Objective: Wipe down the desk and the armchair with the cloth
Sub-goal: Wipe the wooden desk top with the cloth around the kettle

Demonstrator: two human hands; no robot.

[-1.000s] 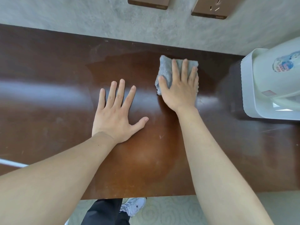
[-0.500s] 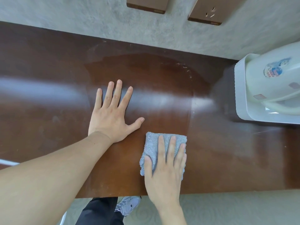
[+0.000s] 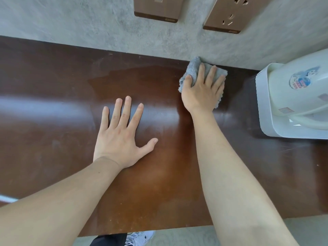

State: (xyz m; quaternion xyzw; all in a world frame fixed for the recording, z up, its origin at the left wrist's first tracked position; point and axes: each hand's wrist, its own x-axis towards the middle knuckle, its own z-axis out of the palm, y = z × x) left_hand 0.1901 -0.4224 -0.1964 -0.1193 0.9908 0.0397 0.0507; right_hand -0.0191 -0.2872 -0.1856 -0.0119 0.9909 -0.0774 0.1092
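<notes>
The dark brown tabletop [image 3: 53, 96] was seen from above, running along a grey textured wall [image 3: 88, 27] at its far edge. A folded grey cloth [image 3: 192, 70] was pressed flat against the tabletop at the far edge, right of centre, with its far corner touching the base of the wall. The right hand [image 3: 202, 91] was laid on top of the cloth, palm down, with the fingers extended and slightly spread and the thumb set along the cloth's left edge; nothing was gripped. The left hand [image 3: 120, 135] was rested flat on the bare tabletop, nearer and to the left, with fingers straight and fanned and the thumb stretched out to the right. The two hands were kept well apart, and the cloth was not touched by the left one.

A white appliance [image 3: 292, 102] bearing a blue sticker was stood on the tabletop at the far right, near the cloth but apart from it. Two bronze wall plates were mounted on the wall above: a switch plate [image 3: 157, 9] and, to its right, a socket [image 3: 229, 15]. A band of glare was spread across the tabletop's middle. Beyond the near edge, a pale floor, a dark trouser leg and a white sneaker [image 3: 138, 237] were visible.
</notes>
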